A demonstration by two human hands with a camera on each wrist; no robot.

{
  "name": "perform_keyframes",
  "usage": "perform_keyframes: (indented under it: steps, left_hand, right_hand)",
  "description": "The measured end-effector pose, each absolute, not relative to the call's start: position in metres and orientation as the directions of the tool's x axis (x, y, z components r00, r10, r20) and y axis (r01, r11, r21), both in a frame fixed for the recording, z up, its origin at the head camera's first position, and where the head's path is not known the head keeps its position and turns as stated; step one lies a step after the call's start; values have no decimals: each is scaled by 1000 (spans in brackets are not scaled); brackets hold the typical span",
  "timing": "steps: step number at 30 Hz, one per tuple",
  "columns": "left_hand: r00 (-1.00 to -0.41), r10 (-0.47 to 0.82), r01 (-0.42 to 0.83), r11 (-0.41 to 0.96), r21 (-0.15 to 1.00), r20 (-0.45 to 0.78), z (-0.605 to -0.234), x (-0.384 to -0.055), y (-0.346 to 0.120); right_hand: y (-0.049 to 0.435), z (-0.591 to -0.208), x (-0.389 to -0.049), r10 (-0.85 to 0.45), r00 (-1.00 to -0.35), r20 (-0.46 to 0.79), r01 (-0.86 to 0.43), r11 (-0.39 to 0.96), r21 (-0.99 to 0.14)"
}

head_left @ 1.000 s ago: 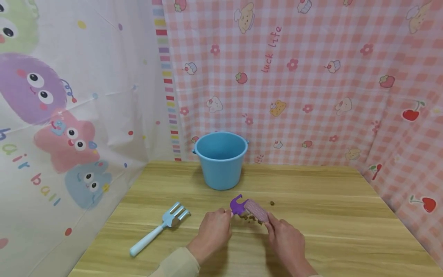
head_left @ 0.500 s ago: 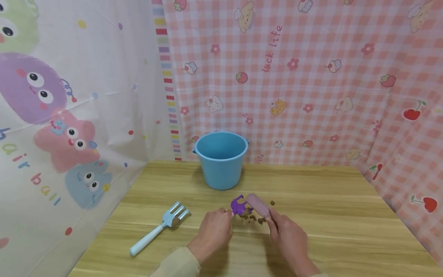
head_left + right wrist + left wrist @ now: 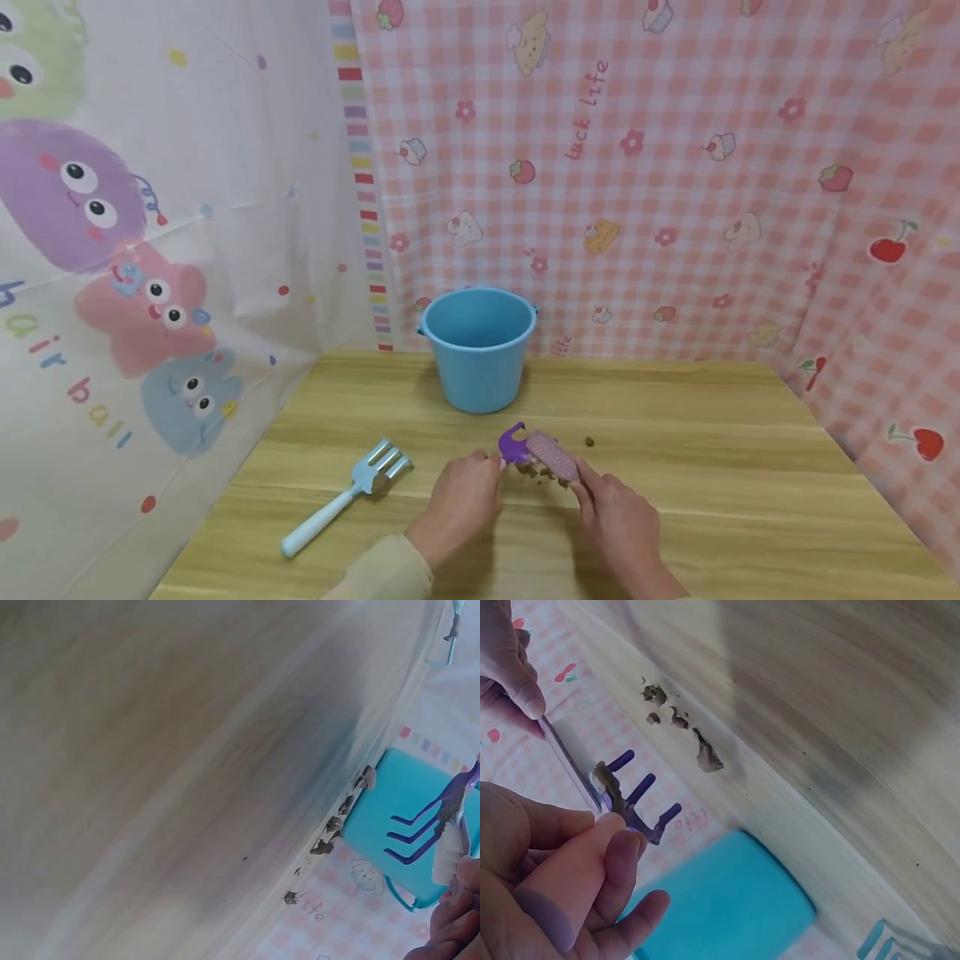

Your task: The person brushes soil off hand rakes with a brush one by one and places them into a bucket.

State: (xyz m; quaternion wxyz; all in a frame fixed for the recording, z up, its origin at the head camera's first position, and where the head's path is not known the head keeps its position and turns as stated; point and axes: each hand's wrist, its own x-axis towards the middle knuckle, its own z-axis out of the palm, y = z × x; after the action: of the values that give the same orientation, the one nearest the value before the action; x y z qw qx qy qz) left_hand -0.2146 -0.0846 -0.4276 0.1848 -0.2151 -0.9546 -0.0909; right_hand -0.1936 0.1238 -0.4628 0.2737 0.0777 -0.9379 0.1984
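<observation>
In the head view my left hand [image 3: 461, 500] grips a small purple toy rake [image 3: 512, 446] by its pink handle [image 3: 570, 885]. Brown mud-like stuff [image 3: 606, 784] clings to the rake's head beside the tines. My right hand [image 3: 618, 521] holds a small brush with a pink dotted back [image 3: 555, 457], laid across the tines from the right. Its white bristles [image 3: 448, 851] face the rake in the right wrist view. Below both tools, several brown clumps [image 3: 654, 694] lie on the table; one small bit [image 3: 589, 442] sits farther right.
Behind the hands a light-blue bucket [image 3: 480, 367] stands upright near the table's back edge. A light-blue hand fork [image 3: 322, 518] lies to the left, with a brown smear on its head. Printed cloths [image 3: 637, 192] hang around the wooden table [image 3: 720, 483].
Half a second ago the brush was lifted up and right, baring the tines; now it is back down over them, much as one second ago. The left hand and rake have hardly moved.
</observation>
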Motion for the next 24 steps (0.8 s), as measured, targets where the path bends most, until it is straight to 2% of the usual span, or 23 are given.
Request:
perform_keyframes:
  steps: [17, 24]
  left_hand:
    - [-845, 377, 435, 897, 77, 379, -425, -213, -83]
    - [-843, 385, 442, 893, 78, 376, -425, -210, -84]
  right_hand:
    - [127, -464, -198, -33, -854, 519, -233, 916, -326]
    - [138, -469, -203, -9, -874, 485, -208, 910, -358]
